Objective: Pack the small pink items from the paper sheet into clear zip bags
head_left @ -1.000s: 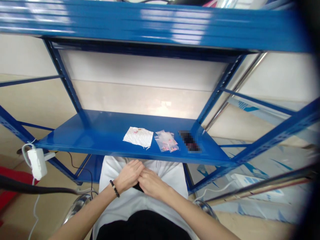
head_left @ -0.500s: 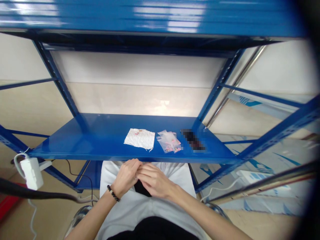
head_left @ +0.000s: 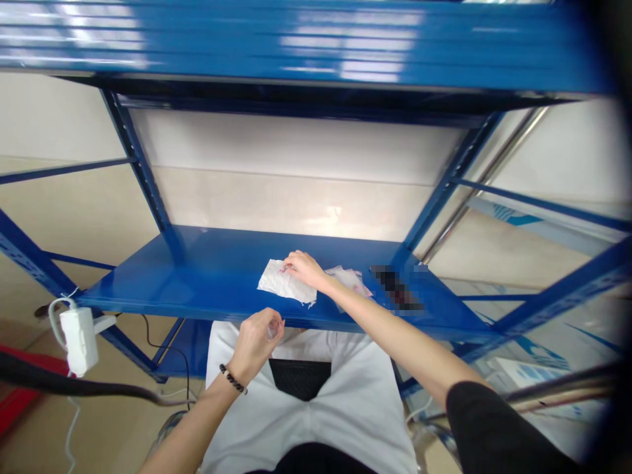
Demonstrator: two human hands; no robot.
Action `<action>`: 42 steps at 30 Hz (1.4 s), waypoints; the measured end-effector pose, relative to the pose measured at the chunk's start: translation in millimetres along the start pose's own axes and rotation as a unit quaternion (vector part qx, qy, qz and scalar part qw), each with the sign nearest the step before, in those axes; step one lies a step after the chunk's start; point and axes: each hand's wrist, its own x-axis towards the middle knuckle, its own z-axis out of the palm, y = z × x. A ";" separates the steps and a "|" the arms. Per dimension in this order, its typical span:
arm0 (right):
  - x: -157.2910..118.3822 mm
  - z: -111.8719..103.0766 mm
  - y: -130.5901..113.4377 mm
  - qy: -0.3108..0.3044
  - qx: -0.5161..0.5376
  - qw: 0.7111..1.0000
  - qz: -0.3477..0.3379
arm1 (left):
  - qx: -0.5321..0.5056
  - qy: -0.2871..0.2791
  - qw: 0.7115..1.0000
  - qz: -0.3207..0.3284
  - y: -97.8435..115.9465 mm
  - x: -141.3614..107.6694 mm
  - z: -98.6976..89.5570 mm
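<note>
Reaching onto the paper (head_left: 284, 283) on the shelf (head_left: 207, 276), right hand (head_left: 305, 268) | its fingers at pink bits (head_left: 284, 268), grip unclear | left hand (head_left: 251, 339) pinching clear plastic (head_left: 272, 329) near shelf's edge | such tiny bits seem to need a delicate touch

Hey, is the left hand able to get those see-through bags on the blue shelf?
Probably not easily: the right forearm crosses partly over the bags, and the left hand seems to be holding something clear.
</note>
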 end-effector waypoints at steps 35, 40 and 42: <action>29.3 12.7 15.5 -0.038 -0.006 0.999 -0.019 | 0.035 -0.048 0.998 -0.029 9.1 0.6 6.3; 24.7 -3.4 0.5 0.029 0.080 0.996 0.001 | -0.056 -0.011 0.992 -0.113 6.4 5.0 6.4; 11.3 -12.4 -18.5 0.060 0.180 0.982 0.024 | -0.100 -0.008 0.985 -0.137 5.9 6.6 6.3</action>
